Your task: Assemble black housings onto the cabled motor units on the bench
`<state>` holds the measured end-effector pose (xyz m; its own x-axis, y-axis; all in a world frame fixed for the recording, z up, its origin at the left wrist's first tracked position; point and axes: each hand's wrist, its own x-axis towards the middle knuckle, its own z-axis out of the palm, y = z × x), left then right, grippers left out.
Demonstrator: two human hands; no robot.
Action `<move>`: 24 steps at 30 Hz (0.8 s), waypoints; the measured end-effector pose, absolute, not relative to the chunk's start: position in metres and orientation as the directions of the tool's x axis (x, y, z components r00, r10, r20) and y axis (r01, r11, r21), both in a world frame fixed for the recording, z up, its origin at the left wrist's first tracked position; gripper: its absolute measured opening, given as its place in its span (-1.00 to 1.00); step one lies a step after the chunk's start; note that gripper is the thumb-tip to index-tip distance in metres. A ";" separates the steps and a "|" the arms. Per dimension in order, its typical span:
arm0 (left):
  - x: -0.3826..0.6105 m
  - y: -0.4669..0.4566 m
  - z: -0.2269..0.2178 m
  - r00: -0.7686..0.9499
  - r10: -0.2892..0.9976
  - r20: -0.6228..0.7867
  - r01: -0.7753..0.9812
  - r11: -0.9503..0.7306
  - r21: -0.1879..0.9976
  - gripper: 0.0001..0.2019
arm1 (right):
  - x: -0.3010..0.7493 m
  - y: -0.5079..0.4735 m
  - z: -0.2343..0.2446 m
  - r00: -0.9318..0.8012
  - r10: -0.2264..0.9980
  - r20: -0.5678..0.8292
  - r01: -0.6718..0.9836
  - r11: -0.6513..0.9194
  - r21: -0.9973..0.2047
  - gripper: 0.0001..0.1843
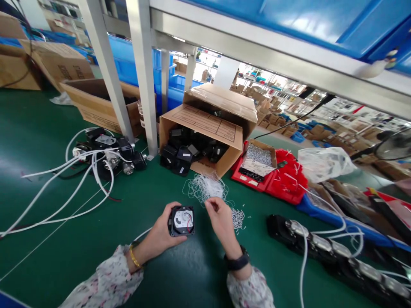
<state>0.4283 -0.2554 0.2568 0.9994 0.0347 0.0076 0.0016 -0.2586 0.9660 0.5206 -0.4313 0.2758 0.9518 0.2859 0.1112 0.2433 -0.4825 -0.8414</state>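
My left hand (159,234) grips a small square black housing (183,220) by its sides. The housing faces up, showing a pale plate inside with thin red wires; a white cable runs from behind my left wrist. Just to the right, my right hand (222,221) hovers with thumb and fingers pinched together; anything between the fingertips is too small to make out. Right behind those fingertips lies a tangled pile of thin white rings (207,188). Beside the right hand, small silver screws (238,218) are scattered on the green tabletop (189,273).
A cardboard box (205,124) full of black housings stands ahead under a metal frame (141,77). Red trays (285,182) and a screw box (259,156) are to its right. Cabled black units (109,149) lie left; a row of similar units (340,252) lies right.
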 end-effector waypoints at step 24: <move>0.431 -0.252 0.262 0.996 -0.002 -0.091 0.091 -0.082 0.993 -0.28 | 0.604 -0.366 0.282 0.843 0.526 0.114 0.518 -0.735 -0.438 -0.91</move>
